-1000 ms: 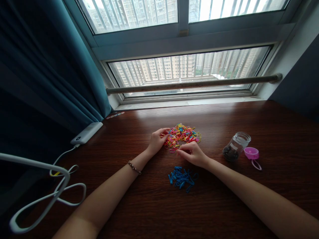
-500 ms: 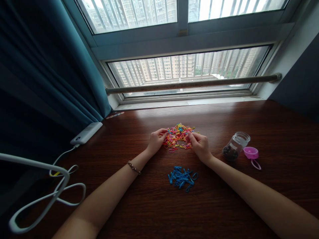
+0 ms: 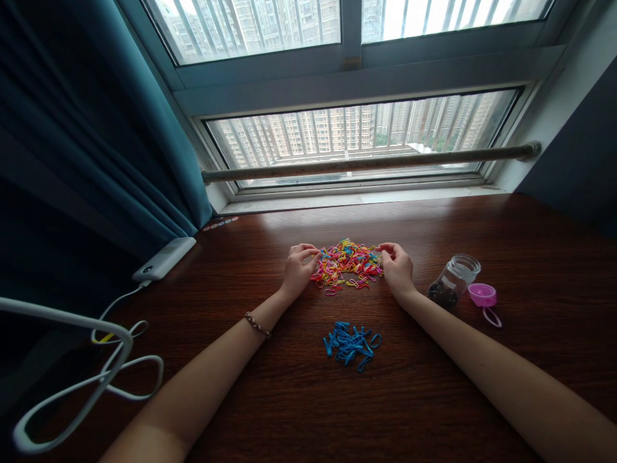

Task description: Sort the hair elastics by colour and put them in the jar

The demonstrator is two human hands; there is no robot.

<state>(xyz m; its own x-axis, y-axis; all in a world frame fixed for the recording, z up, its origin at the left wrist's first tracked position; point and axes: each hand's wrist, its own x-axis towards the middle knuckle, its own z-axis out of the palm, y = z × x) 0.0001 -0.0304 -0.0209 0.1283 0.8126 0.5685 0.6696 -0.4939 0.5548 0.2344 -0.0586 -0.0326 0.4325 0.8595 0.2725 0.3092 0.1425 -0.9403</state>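
A loose pile of small rubber bands (image 3: 348,263) in pink, red, yellow, orange and some blue lies on the dark wooden table. At its left edge is my left hand (image 3: 299,269), thumb and fingers stretched towards the bands and slightly apart. My right hand (image 3: 396,265) rests at the right edge, with its fingertips reaching onto the bands and a gap by the thumb. Neither hand visibly holds a band. Nearer to me, between my forearms, is a separate heap of blue rubber bands (image 3: 351,344).
On the right, a clear jar (image 3: 454,280) with dark contents leans over beside a pink lid (image 3: 482,296) with a loop. To the left lie a white power bank (image 3: 166,258) and a looped white cable (image 3: 128,350). A curtain (image 3: 159,148) and window bar (image 3: 371,164) border the table.
My right hand has moved right, from over the pile to its edge, and its fingers have loosened. My left hand has drawn back slightly left. Bands on the pile's right side now show.
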